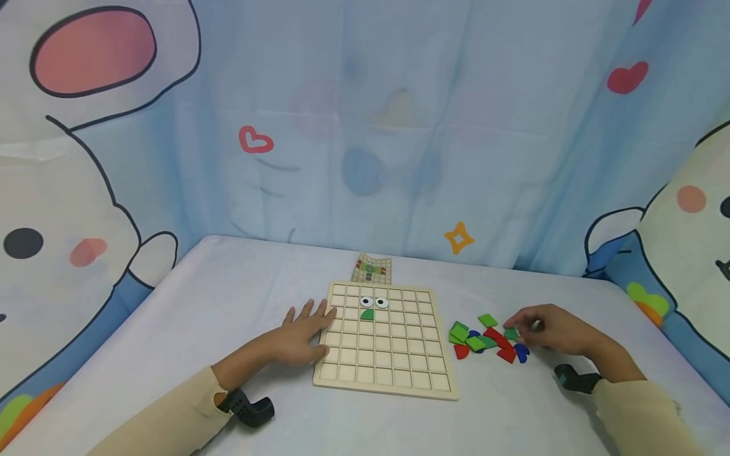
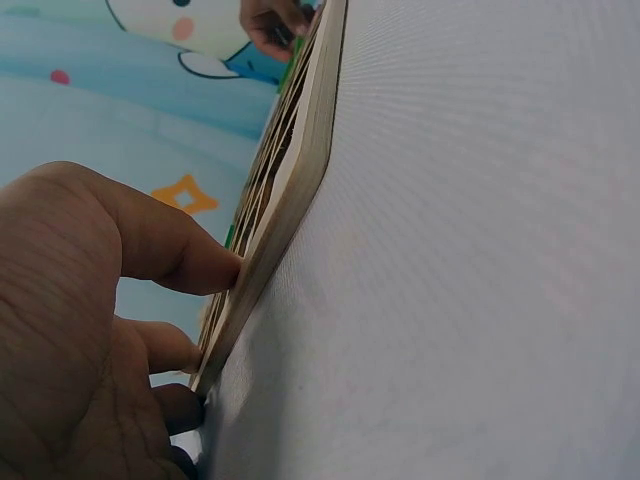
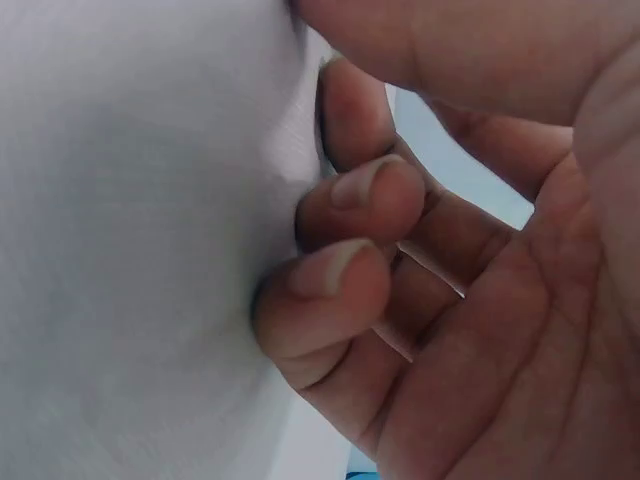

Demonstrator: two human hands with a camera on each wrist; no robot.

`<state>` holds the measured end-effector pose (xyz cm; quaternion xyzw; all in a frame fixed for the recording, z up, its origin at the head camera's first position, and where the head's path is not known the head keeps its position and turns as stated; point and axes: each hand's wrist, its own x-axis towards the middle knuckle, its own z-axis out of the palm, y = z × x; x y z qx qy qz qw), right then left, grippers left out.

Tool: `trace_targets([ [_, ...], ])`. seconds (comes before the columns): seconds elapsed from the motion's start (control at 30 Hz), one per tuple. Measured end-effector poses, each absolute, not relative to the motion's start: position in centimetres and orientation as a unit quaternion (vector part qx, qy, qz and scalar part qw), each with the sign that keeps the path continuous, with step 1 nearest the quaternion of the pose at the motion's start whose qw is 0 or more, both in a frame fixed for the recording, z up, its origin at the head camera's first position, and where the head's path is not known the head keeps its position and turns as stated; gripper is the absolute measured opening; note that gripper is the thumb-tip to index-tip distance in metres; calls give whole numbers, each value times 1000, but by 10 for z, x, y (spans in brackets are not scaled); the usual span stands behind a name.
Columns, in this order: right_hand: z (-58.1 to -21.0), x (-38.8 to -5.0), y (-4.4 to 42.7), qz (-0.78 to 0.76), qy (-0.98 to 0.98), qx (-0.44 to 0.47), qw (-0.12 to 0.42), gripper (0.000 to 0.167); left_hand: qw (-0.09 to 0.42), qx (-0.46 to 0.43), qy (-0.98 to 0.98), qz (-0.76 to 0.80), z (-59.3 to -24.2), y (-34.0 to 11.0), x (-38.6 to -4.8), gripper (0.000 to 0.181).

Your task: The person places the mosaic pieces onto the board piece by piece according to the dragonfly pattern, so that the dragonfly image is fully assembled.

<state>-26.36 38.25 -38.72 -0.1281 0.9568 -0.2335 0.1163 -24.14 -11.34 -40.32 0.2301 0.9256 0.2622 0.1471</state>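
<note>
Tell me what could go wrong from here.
First, the right hand has its fingertips at a green piece close to a blue piece, so it might knock that one aside.

Second, some pieces in the pile overlap, so pulling at one could drag others.

Third, the left hand rests on the left edge of the board; a push there might shift it and the card just behind.

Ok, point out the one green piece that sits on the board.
The green piece directly below the left eye piece; the other green pieces are all off the board, to its right.
</note>
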Motion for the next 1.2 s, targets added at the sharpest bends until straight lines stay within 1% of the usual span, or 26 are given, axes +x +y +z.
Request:
trace_targets([
  [0.1, -389, -265, 379, -222, 964, -111, 99, 33, 147, 232, 925, 263, -403, -114, -241, 72],
  [0.23, -388, -266, 371, -191, 976, -73, 78, 46, 146, 234, 924, 266, -404, -114, -242, 72],
  [0.4, -385, -267, 365, -162, 983, -36, 78, 52, 145, 234, 923, 267, -404, -114, -242, 72],
  [0.53, -383, -267, 367, -150, 985, -36, 84, 53, 146, 234, 923, 266, -404, -114, -241, 72],
  [0.67, -383, -264, 371, -161, 983, -47, 80, 52, 147, 233, 923, 267, -402, -114, -240, 72],
  [0.87, -387, -264, 372, -206, 971, -94, 78, 44, 150, 233, 924, 263, -401, -113, -240, 72],
  [1.03, -389, -265, 369, -208, 970, -98, 78, 40, 147, 232, 926, 259, -403, -114, -241, 71],
  [1.2, -390, -265, 366, -200, 972, -99, 72, 39, 146, 233, 926, 260, -404, -114, -242, 72],
])
